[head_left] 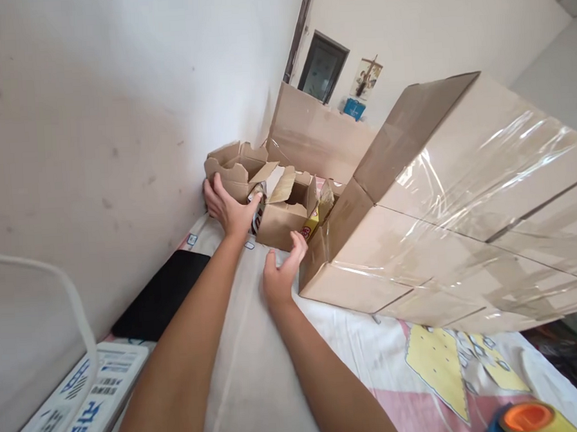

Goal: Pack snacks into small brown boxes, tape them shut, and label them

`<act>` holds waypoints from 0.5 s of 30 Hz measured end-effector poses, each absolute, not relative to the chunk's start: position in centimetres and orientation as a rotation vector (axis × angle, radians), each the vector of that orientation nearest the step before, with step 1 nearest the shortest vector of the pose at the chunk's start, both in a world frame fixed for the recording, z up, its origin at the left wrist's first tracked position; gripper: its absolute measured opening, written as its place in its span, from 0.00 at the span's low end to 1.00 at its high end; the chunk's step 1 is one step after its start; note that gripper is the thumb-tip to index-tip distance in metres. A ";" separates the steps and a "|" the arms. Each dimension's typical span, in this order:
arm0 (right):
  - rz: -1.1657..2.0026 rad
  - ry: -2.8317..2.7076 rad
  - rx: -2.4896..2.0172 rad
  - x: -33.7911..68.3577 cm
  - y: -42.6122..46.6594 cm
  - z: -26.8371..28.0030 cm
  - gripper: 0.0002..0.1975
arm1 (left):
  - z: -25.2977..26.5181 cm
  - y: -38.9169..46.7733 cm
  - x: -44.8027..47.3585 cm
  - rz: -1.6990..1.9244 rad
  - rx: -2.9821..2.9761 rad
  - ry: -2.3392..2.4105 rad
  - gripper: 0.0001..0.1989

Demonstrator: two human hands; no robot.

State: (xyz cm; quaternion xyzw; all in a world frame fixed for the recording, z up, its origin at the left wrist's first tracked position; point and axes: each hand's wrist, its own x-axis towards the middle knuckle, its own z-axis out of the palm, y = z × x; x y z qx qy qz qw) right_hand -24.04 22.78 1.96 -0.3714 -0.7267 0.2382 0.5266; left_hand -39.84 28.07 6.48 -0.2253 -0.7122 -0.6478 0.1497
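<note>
Clearly, room is tight around the cardboard. The left hand (227, 209) has a wide hold on the left carton (233, 174), fingers along its left side and thumb toward its right, where a strip of dark-and-white printed packaging (256, 219) shows. This carton stands with its flaps up close to the white wall (100, 135), so little space remains on that side.

Just to its right sits the middle carton (279, 226), also open, its flaps jutting over its edges. The right hand (285, 268) is before that carton's near right corner, empty, fingers loosely curved and thumb apart; whether its fingertips touch the cardboard cannot be told. Farther right, a yellow packet (310, 226) is wedged between the middle carton and the tall stack of taped cartons (415, 235), whose near left edge closes off the right side. Behind, a cardboard panel (313, 127) bounds the row.

The freest stretch is the pale cloth (254, 295) between the forearms, running right up to the middle carton's front edge. Left of it, a black flat object (157, 297) and a blue-printed white box (86, 407) line the wall.
</note>
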 end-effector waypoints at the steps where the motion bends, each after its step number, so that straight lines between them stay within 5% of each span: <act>1: 0.559 -1.805 -0.783 -24.1 22.0 2.5 0.32 | 6.4 27.9 -39.9 -1.861 -0.652 -2.047 0.51; 5: 0.801 -1.955 -0.471 -26.8 20.2 4.6 0.28 | 5.8 27.9 -40.8 -2.003 -0.633 -1.921 0.39; 9: 1.150 -1.807 -0.710 -32.6 22.6 7.0 0.35 | 5.3 28.2 -42.5 -2.176 -0.574 -1.894 0.30; 15: 1.041 -1.569 -1.104 -37.3 27.8 10.0 0.37 | 4.1 28.8 -43.7 -2.310 -0.466 -2.127 0.25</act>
